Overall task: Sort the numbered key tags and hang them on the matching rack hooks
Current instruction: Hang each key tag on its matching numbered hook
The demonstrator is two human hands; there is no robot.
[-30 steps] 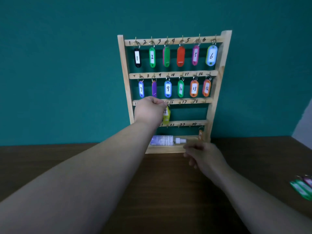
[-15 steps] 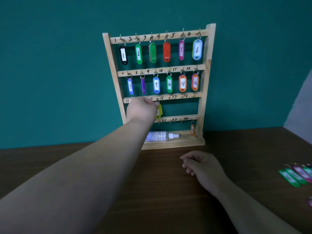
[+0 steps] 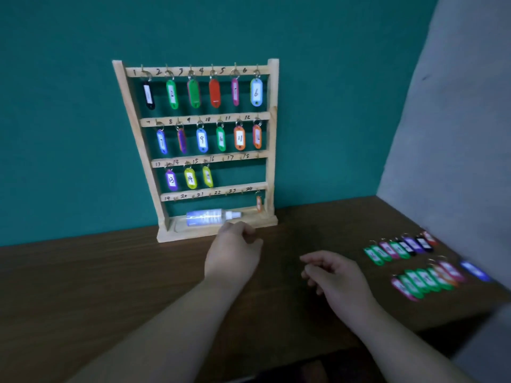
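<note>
A wooden key rack (image 3: pixel 272 139) stands against the teal wall with numbered hooks. Coloured tags fill the top two rows. The third row carries a purple tag 13 (image 3: pixel 171 180), a yellow tag 14 (image 3: pixel 190 178) and a yellow tag (image 3: pixel 207 176) on hook 15. An orange tag (image 3: pixel 258 203) hangs at hook 24. Loose tags lie in two rows (image 3: pixel 401 248) (image 3: pixel 427 280) on the table at the right. My left hand (image 3: pixel 233 255) hovers below the rack's base, fingers loosely curled, holding nothing. My right hand (image 3: pixel 336 275) hangs over the table, relaxed and empty.
A small clear bottle (image 3: pixel 210 217) lies on its side in the rack's base tray. The brown table (image 3: pixel 110 286) runs to a grey wall (image 3: pixel 456 134) on the right. A blue tag (image 3: pixel 474 270) lies apart by the table's right edge.
My left hand has come down from the third row, leaving the yellow tag hanging on hook 15. The view has swung right, showing the loose tags.
</note>
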